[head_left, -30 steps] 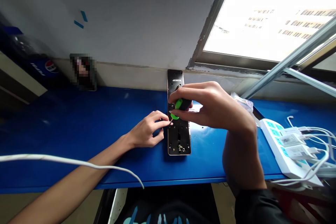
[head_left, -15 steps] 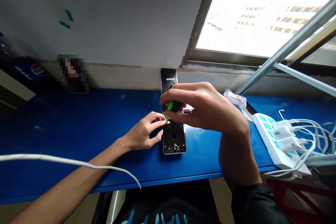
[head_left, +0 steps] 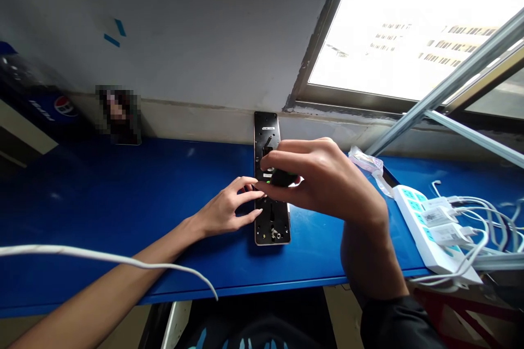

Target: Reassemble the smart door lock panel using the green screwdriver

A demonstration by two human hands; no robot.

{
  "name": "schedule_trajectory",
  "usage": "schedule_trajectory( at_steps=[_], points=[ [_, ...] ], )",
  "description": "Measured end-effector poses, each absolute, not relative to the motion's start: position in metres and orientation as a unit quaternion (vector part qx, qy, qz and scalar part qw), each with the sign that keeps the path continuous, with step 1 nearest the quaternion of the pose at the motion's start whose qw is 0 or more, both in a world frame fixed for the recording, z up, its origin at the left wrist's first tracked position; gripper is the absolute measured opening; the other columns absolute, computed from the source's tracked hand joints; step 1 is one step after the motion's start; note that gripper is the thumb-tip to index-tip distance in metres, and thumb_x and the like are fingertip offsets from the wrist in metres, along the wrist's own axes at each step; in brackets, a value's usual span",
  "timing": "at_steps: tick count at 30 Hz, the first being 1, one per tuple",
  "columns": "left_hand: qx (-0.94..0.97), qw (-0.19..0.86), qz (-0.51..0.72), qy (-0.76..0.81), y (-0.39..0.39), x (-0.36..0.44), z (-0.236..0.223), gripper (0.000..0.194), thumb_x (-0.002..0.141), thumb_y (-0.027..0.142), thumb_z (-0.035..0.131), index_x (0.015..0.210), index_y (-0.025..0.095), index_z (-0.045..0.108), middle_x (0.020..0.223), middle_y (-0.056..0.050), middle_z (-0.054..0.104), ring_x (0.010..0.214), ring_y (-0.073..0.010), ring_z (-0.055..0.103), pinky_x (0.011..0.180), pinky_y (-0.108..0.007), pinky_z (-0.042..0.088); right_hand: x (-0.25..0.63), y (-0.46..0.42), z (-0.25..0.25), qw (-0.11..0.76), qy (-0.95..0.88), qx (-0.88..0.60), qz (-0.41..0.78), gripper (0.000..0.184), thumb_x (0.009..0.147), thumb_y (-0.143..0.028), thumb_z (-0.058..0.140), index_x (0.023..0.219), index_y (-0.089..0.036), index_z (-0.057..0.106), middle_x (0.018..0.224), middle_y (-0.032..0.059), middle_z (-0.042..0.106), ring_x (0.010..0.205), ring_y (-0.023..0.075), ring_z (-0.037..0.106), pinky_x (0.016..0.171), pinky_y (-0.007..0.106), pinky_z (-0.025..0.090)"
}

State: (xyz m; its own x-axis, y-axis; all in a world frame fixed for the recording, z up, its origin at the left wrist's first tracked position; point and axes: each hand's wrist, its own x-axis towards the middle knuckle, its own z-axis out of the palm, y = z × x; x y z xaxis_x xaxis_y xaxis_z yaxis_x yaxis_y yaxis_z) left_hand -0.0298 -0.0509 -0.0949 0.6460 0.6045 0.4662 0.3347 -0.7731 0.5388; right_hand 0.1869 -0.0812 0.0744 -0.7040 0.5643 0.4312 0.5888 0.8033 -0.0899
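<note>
A long black metal plate with a gold-coloured edge [head_left: 267,131] lies lengthwise on the blue shelf [head_left: 102,196], pierced with holes and slots. My right hand [head_left: 323,180] is shut on a black-and-green screwdriver [head_left: 282,177] above the plate's middle. The fingers hide most of the handle, and the tip is out of sight. My left hand [head_left: 229,210] lies on the shelf beside the plate's left edge. Its fingers are apart and their tips reach the plate next to the screwdriver. I cannot tell whether they hold anything small.
A white power strip [head_left: 426,226] with several plugged-in chargers and cables stands at the right, near a plastic packet [head_left: 365,161]. A white cable [head_left: 110,256] crosses my left forearm. Metal rails [head_left: 462,87] slant before the window.
The screwdriver handle has turned in my right hand, showing less green. Both hands have shifted slightly down the plate, and the left fingers have spread a little.
</note>
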Motion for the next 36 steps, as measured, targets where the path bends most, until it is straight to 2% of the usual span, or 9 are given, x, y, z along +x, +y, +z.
schedule_trajectory(
  at_steps=[4,7,11,16,17,21,26,31,36],
  points=[
    [0.855,0.244,0.338,0.309,-0.047,-0.031,-0.101,0.05,0.09,0.041,0.079,0.136,0.026,0.064,0.153,-0.011,0.045,0.128,-0.0301,0.059,0.111,-0.049,0.057,0.182,-0.086,0.073,0.239,-0.907,-0.348,-0.019,0.029,0.101,-0.04,0.064,0.086,-0.016,0.07,0.068,0.0006,0.065,0.057,0.0102,0.053,0.055,0.026,0.036],
    [0.844,0.257,0.336,0.33,-0.045,-0.032,-0.102,0.058,0.086,0.045,0.082,0.139,0.03,0.063,0.158,-0.011,0.038,0.13,-0.0319,0.058,0.111,-0.052,0.056,0.184,-0.089,0.073,0.224,-0.912,-0.342,0.021,0.019,0.103,-0.027,0.058,0.112,-0.017,0.071,0.085,0.0036,0.073,0.067,0.0122,0.062,0.062,0.026,0.043],
    [0.835,0.3,0.305,0.345,-0.045,-0.032,-0.099,0.061,0.088,0.046,0.08,0.144,0.033,0.059,0.16,-0.012,0.037,0.126,-0.0297,0.062,0.102,-0.047,0.063,0.191,-0.091,0.076,0.187,-0.935,-0.288,0.091,0.056,0.091,-0.009,0.061,0.145,-0.024,0.057,0.109,0.0044,0.075,0.087,0.0151,0.067,0.076,0.027,0.05],
    [0.832,0.315,0.291,0.351,-0.045,-0.033,-0.099,0.062,0.089,0.048,0.08,0.145,0.034,0.058,0.163,-0.012,0.035,0.12,-0.0282,0.066,0.101,-0.047,0.063,0.195,-0.085,0.077,0.216,-0.921,-0.318,0.061,0.018,0.096,-0.023,0.066,0.112,-0.02,0.074,0.09,0.002,0.073,0.069,0.0115,0.062,0.063,0.025,0.046],
    [0.831,0.317,0.291,0.352,-0.045,-0.034,-0.099,0.063,0.089,0.049,0.079,0.146,0.035,0.057,0.164,-0.012,0.034,0.119,-0.0278,0.067,0.101,-0.047,0.063,0.195,-0.083,0.077,0.222,-0.92,-0.316,0.061,0.018,0.096,-0.019,0.065,0.111,-0.02,0.074,0.089,0.0017,0.073,0.07,0.0114,0.062,0.064,0.025,0.046],
    [0.826,0.335,0.286,0.351,-0.044,-0.034,-0.101,0.064,0.089,0.053,0.078,0.147,0.036,0.056,0.167,-0.01,0.031,0.116,-0.0271,0.068,0.101,-0.046,0.063,0.199,-0.08,0.078,0.213,-0.926,-0.303,0.076,0.049,0.083,-0.01,0.069,0.131,-0.021,0.066,0.108,0.0039,0.075,0.082,0.0145,0.066,0.07,0.026,0.048],
    [0.816,0.355,0.274,0.365,-0.044,-0.033,-0.099,0.066,0.088,0.057,0.077,0.148,0.038,0.055,0.168,-0.008,0.029,0.117,-0.0275,0.069,0.104,-0.046,0.062,0.203,-0.074,0.077,0.229,-0.917,-0.32,0.066,0.015,0.098,-0.026,0.066,0.108,-0.019,0.075,0.092,0.0032,0.074,0.073,0.0126,0.063,0.067,0.026,0.046],
    [0.818,0.353,0.271,0.364,-0.044,-0.033,-0.097,0.065,0.089,0.056,0.076,0.148,0.039,0.055,0.169,-0.007,0.027,0.121,-0.0281,0.066,0.107,-0.046,0.06,0.203,-0.074,0.077,0.227,-0.926,-0.29,0.08,0.044,0.088,-0.016,0.07,0.132,-0.02,0.066,0.117,0.0067,0.073,0.092,0.0169,0.067,0.075,0.028,0.05],
    [0.819,0.349,0.279,0.36,-0.045,-0.033,-0.098,0.065,0.089,0.056,0.077,0.147,0.036,0.056,0.168,-0.009,0.03,0.119,-0.0284,0.067,0.103,-0.047,0.062,0.2,-0.073,0.075,0.237,-0.917,-0.315,0.062,0.025,0.1,-0.038,0.066,0.113,-0.019,0.075,0.095,0.0039,0.074,0.075,0.0129,0.064,0.069,0.027,0.047]
  ],
)
